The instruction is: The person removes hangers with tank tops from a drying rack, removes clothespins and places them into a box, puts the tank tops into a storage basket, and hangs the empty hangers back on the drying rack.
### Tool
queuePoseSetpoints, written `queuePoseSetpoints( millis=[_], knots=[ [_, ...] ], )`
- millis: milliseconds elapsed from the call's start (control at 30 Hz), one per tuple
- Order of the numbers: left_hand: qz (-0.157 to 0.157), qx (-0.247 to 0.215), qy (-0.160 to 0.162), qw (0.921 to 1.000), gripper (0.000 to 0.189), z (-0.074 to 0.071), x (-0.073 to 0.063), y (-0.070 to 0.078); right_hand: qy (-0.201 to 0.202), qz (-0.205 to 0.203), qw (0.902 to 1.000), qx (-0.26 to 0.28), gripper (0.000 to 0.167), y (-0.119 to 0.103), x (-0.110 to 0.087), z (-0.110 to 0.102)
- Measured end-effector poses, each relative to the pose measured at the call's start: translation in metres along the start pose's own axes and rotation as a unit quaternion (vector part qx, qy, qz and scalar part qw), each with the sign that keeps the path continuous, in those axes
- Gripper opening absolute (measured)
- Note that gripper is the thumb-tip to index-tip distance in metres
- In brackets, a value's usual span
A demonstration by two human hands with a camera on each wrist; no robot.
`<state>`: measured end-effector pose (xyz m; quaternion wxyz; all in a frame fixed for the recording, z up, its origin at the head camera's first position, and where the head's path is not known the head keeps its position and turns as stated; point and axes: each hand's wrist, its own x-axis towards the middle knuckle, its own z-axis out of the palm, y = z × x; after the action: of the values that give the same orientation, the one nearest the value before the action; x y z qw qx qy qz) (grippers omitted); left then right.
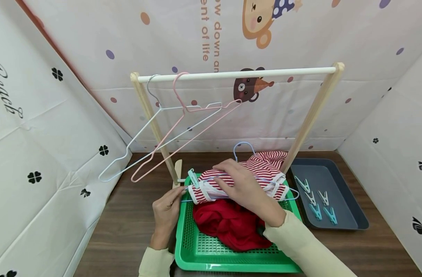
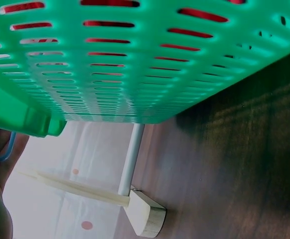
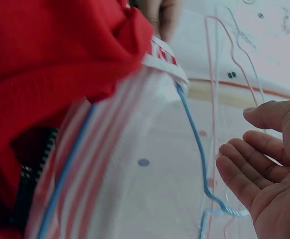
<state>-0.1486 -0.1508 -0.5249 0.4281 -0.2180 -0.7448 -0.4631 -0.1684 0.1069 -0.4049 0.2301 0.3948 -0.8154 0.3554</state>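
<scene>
A red-and-white striped garment (image 1: 266,163) with white straps lies across a blue hanger (image 1: 244,143), above the green basket (image 1: 231,266). A light-blue clothespin (image 1: 193,179) sits on the garment's left strap. My left hand (image 1: 167,211) pinches the hanger's left end; in the left wrist view a blue loop (image 2: 3,154) shows by the fingers. Over the middle of the garment hovers my right hand (image 1: 243,188), fingers loosely extended. The right wrist view shows this hand (image 3: 269,169) with nothing in it. Red cloth (image 1: 228,225) is heaped in the basket.
A rack with a white bar (image 1: 238,74) and wooden posts (image 1: 311,119) stands behind the basket. From it hang a white hanger (image 1: 134,140) and a pink hanger (image 1: 166,134). At right, a dark tray (image 1: 351,215) holds several clothespins (image 1: 330,215).
</scene>
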Motion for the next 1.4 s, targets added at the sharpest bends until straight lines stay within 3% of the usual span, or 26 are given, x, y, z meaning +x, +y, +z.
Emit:
queuePoseSetpoints(
  millis=[400,733,1000,1400],
  knots=[
    [0.004,-0.004,0.001,1.0,0.034,0.0,0.0,-0.001,-0.071,0.018,0.9934,-0.088,0.035,-0.004,0.012,0.033],
    [0.003,-0.011,-0.003,0.9999,0.034,0.0,0.0,-0.001,-0.122,0.054,0.9842,-0.116,0.033,-0.008,0.018,0.044],
    [0.015,-0.012,-0.009,0.9998,0.036,0.0,0.0,-0.002,-0.141,0.035,0.9753,-0.166,0.032,-0.012,0.019,0.05],
    [0.025,-0.012,-0.007,0.9996,0.036,0.0,-0.003,-0.005,-0.148,0.051,0.9842,-0.082,0.025,-0.015,0.02,0.054]
  ],
)
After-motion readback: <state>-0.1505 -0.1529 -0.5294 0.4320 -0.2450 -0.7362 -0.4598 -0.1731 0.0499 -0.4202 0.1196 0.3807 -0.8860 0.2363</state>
